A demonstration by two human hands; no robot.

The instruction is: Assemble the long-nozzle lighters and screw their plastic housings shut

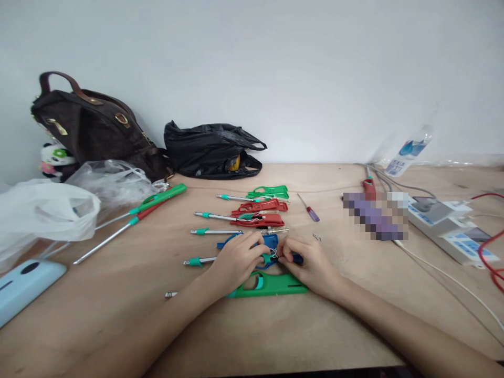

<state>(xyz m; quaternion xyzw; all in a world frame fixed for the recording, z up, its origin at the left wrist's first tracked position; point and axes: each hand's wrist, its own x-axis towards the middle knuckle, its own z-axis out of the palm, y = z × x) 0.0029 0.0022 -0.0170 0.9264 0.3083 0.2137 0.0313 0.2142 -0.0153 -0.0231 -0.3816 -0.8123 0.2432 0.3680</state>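
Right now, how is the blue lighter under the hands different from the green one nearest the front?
The blue lighter is opened up, with inside parts showing; the green lighter looks closed. The left hand and right hand are both at the blue lighter; neither seems to be holding the green lighter. Both have a silver tube pointing toward the picture's left.

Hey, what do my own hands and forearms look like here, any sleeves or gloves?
Your left hand and right hand are bare, without gloves. No sleeve shows on the left forearm or right forearm, and no watch or bracelet is visible.
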